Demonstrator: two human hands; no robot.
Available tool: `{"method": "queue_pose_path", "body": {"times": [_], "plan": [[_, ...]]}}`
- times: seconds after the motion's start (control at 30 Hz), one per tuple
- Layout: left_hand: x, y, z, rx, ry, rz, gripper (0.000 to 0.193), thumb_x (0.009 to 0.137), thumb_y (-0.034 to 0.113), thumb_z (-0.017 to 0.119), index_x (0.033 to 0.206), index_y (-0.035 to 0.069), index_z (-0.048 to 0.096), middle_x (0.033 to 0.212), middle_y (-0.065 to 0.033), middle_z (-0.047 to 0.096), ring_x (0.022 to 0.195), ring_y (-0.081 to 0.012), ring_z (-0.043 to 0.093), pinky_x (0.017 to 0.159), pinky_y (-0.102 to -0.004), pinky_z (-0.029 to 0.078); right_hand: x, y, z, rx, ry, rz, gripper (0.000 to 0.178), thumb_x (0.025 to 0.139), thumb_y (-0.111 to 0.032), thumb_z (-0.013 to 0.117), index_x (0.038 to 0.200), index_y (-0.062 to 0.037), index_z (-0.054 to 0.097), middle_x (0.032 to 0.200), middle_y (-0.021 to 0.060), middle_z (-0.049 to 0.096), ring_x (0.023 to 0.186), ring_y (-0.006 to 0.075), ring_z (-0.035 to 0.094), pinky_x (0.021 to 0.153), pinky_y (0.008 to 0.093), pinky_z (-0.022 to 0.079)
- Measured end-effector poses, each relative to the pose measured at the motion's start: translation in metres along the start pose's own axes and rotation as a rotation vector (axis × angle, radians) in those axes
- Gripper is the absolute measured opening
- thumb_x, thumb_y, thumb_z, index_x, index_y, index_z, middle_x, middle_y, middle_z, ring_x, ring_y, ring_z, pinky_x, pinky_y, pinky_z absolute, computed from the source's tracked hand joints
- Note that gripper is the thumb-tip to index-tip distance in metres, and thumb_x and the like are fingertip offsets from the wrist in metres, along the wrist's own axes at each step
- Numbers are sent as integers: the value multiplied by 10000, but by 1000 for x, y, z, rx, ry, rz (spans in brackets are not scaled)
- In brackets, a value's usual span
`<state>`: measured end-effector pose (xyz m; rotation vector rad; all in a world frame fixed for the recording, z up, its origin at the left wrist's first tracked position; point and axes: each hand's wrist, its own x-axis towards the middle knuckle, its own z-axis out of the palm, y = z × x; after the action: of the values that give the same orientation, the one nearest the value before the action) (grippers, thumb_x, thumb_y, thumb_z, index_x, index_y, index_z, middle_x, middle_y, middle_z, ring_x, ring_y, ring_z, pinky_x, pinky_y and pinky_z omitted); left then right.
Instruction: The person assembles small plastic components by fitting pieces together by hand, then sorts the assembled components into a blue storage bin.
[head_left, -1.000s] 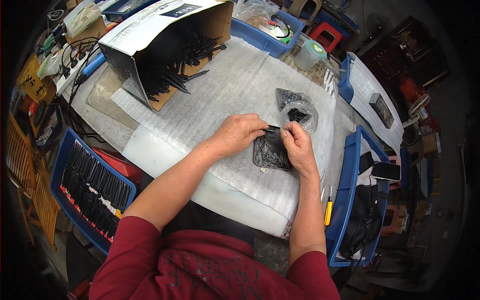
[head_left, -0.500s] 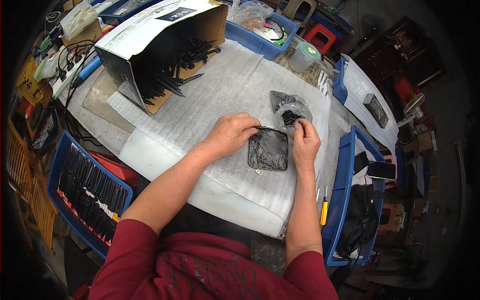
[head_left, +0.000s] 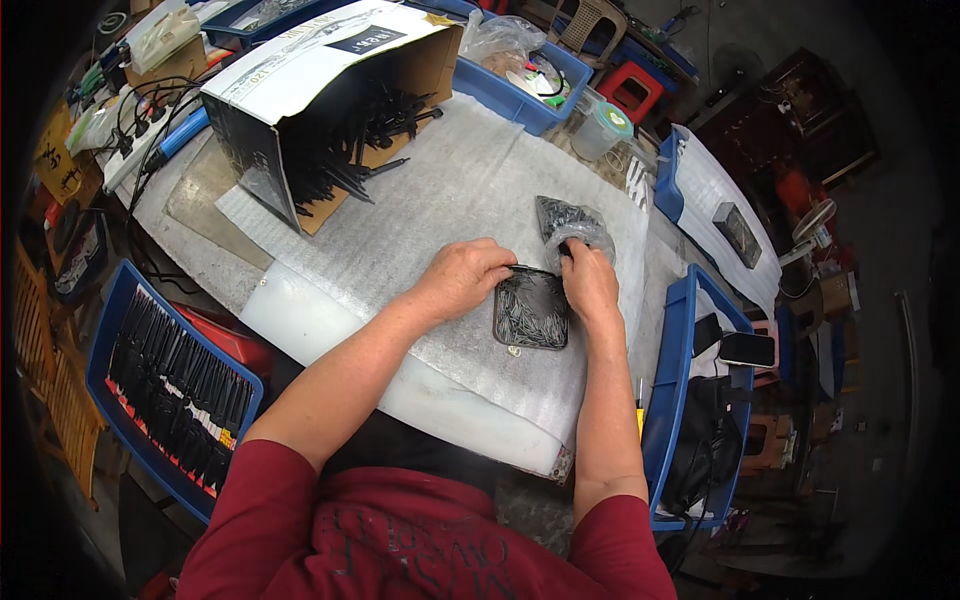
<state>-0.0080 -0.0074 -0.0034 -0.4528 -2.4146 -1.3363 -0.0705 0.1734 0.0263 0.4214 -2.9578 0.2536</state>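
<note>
A dark square tray (head_left: 530, 347) holding many thin metal pins lies on the white foam sheet in front of me. My left hand (head_left: 466, 280) is closed in a pinch at the tray's far left corner; a small dark thing shows at its fingertips, too small to name. Beyond the tray's far right corner, my right hand (head_left: 592, 282) reaches down to the mouth of a clear plastic bag (head_left: 588, 236). Its fingertips are hidden at the bag. Another small clear bag of dark slender pieces (head_left: 560, 215) lies against it.
An open cardboard box (head_left: 245, 165) of black pen-like parts stands at the far left. Blue bins flank me: one (head_left: 262, 385) with rows of black pieces, another (head_left: 665, 440) with a phone (head_left: 747, 349) on its contents. A lidded plastic tub (head_left: 600, 132) stands at the back.
My right hand has moved forward and left from beside the tray to the bag's mouth. My left hand stays pinched at the tray's corner. The whole view has shifted slightly.
</note>
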Motion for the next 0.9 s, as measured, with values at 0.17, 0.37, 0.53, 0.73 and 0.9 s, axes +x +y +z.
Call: {"method": "queue_pose_path", "body": {"times": [0.17,0.37,0.53,0.73,0.9], "plan": [[0,2,0,-19,9,-5,115,745,79,576,845,29,602,771,-84,587,699,-214,572,625,-306,452,9,-1,1,-40,-38,26,220,762,-154,479,935,-47,562,893,192,568,824,353,554,705,445,438],[-1,2,0,-26,7,-5,117,748,77,573,848,24,601,776,-87,588,699,-216,577,630,-305,455,-2,-2,10,35,169,1,169,766,-144,502,875,-38,574,825,171,583,759,344,565,655,426,451],[0,1,1,-52,8,-11,120,749,74,572,853,21,601,780,-86,589,699,-217,577,628,-304,455,-8,10,19,245,455,-126,125,756,-103,557,854,-29,579,790,156,587,693,295,575,601,371,452],[0,4,-2,-131,-10,-46,124,738,64,582,851,19,603,770,-84,589,687,-197,574,612,-284,450,-23,7,11,991,198,12,162,815,-109,548,913,14,582,659,-5,516,576,69,453,507,202,362],[2,7,-2,-205,-37,-53,142,743,87,573,864,20,603,794,-92,587,702,-228,573,634,-310,448,-31,4,8,1489,-67,-38,160,832,-99,521,924,24,568,648,-9,483,555,61,406,497,179,323]]}}
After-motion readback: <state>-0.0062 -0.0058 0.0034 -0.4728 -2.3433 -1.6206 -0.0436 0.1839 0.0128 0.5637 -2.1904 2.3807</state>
